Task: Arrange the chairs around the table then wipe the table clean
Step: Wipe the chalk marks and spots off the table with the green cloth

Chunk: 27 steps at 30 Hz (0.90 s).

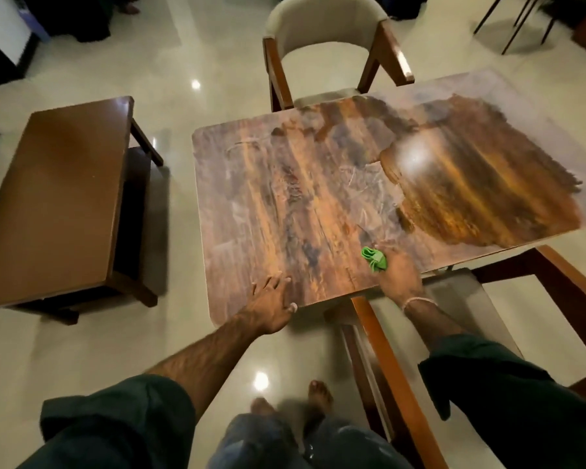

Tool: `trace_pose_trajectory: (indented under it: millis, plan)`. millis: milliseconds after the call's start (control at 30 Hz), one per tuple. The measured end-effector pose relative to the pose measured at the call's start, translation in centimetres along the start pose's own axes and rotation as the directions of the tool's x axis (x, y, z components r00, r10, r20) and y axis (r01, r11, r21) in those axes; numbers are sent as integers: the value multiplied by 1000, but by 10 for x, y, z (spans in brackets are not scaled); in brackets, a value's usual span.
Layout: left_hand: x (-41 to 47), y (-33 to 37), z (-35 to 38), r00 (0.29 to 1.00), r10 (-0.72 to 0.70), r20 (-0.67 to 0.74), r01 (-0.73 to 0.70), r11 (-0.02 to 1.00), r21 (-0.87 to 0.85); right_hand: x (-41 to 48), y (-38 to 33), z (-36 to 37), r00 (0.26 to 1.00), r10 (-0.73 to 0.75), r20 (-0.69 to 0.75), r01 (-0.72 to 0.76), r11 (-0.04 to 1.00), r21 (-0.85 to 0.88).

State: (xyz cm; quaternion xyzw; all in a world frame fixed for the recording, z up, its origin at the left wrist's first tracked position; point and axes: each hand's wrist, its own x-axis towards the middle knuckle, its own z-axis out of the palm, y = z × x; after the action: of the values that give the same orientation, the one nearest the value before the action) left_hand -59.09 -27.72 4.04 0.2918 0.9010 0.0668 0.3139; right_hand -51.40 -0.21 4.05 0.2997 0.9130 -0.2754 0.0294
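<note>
The wooden table (pixel 285 204) has a dusty, smeared left part and a dark glossy patch on its right part. My right hand (pixel 398 275) holds a small green cloth (pixel 374 258) down on the tabletop near the front edge. My left hand (pixel 273 301) lies flat with spread fingers on the table's near left edge. A cream-backed chair (pixel 325 45) with wooden arms stands at the far side, its seat tucked under the table. Another wooden-framed chair (pixel 386 360) stands at the near side, to my right.
A low brown side table (pixel 58 198) stands to the left across a narrow strip of glossy tiled floor. Thin dark chair legs (pixel 518 22) show at the top right. My bare feet (pixel 291 401) are on the floor below the table's near edge.
</note>
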Motion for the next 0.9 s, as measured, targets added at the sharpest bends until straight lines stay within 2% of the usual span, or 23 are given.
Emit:
trace_pose_trajectory:
  millis: [100,233,300,400,467,667,767,900]
  plan:
    - [33,-24,-21,1000,12,21,-12,1000,-5,34,-17,8,995,84,55,-75,986,-151]
    - [73,-53,-42,998,43,50,-42,999,-11,54,-38,37,986,115,118,-74,949,-306]
    - [91,-67,-53,997,52,62,-50,998,-33,50,-53,53,976,154,155,-103,949,-298]
    - [113,-83,-65,993,87,75,-83,995,-54,44,-67,69,970,199,137,-153,946,-286]
    - [129,-91,-71,989,132,67,-129,990,-51,47,-65,74,968,200,153,-142,935,-323]
    - [167,-83,-83,978,192,87,-188,981,-53,97,-49,59,956,256,140,-213,940,-266]
    - [184,-72,-85,977,186,108,-181,982,-51,125,-52,63,965,173,196,-117,956,-268]
    - [202,-58,-86,981,155,120,-153,988,-27,104,-27,57,929,-99,357,187,957,-221]
